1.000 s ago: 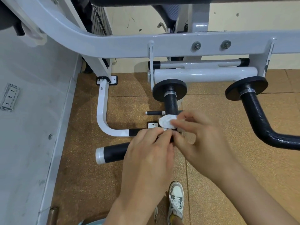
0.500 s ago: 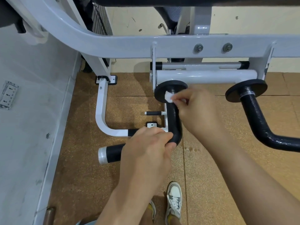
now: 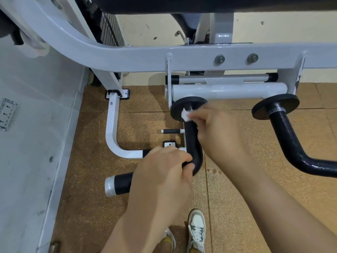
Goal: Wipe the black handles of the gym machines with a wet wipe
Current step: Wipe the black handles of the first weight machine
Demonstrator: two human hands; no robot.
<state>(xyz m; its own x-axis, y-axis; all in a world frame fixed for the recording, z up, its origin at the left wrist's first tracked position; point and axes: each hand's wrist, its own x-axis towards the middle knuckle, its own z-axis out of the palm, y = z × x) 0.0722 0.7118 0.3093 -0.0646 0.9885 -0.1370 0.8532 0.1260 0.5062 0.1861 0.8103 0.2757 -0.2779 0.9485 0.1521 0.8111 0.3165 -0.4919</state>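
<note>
Item: your left hand (image 3: 164, 172) grips the handle (image 3: 193, 141) at its lower bend, hiding that stretch.
Item: your right hand (image 3: 218, 128), blurred, pinches the wipe (image 3: 184, 115) against the handle's top, under the disc (image 3: 177, 108); the fingers cover most of the wipe.
Item: second handle (image 3: 284, 132), cut off at the right edge.

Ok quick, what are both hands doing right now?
Left hand: closed around the black handle, near its bend.
Right hand: pinching the wet wipe against the handle's top, by the black disc.
</note>
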